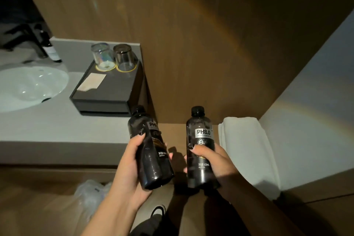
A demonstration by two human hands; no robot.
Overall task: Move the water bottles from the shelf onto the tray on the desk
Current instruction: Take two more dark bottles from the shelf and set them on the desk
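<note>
Two hands are closest, and each one holds a dark water bottle. On the left, the left hand (132,161) wraps its fingers and thumb round the left bottle (151,151), which tips a bit to the left. Next to it, the right hand (209,161) grips the right bottle (202,145), which stands almost straight up. Both bottles are up in the air, in front of the person, and they are close but not touching. Each bottle is see-through dark plastic, nearly black, with a round black cap on top. A grey label on the right bottle says "PH8.0" in big letters, with "420mL" lower down in small white print. Only part of the same label shows on the left bottle, since that side is turned away. The fingernails look dark. Behind the bottles, a bit to the right, a folded white towel (243,140) lies on a wooden shelf (172,132). Up on the left is a grey tabletop (57,130) with a white sink (28,86) set into it. A dark box-like tray (107,90) sits on the tabletop near the wooden wall (191,34). Two drinking glasses stand upside down on the tray, a clear glass (101,55) and a smoky glass (124,57), side by side. A pale card (92,82) lies flat on the tray too. Far left, a small dark bottle (51,48) stands by the sink.
</note>
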